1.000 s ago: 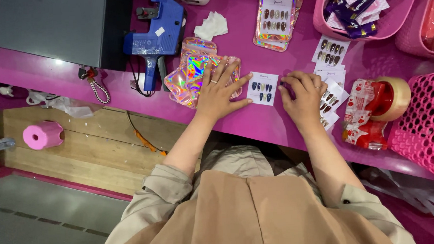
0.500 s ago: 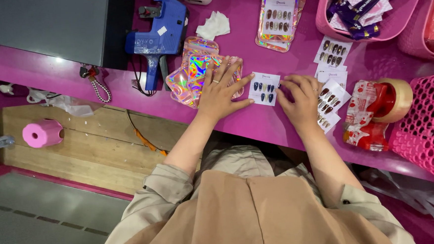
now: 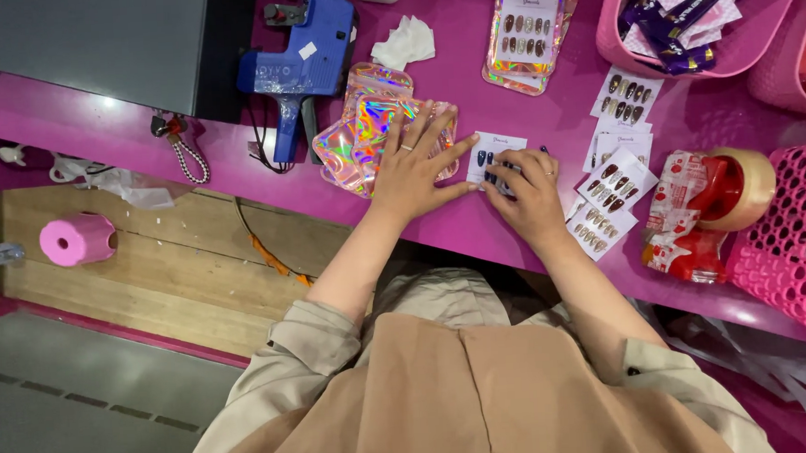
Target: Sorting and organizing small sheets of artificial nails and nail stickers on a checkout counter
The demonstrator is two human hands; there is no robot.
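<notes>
A glossy magenta worktop (image 3: 544, 118) runs along a pale wooden floor (image 3: 175, 266), where a pink roll (image 3: 77, 238) lies. The left hand (image 3: 414, 166) rests flat, grip released, on holographic pouches (image 3: 366, 132). The right hand (image 3: 530, 188) pinches a small white nail card (image 3: 489, 150) lying on the worktop just beside the pouches.

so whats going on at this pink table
A person at a magenta counter is handling press-on nail sets. The left hand lies flat, fingers spread, on a stack of holographic pouches. The right hand touches a small white card of dark nails lying between the two hands. More nail cards lie just right of that hand, with a red tape dispenser beyond them. A blue label gun sits further back.
</notes>
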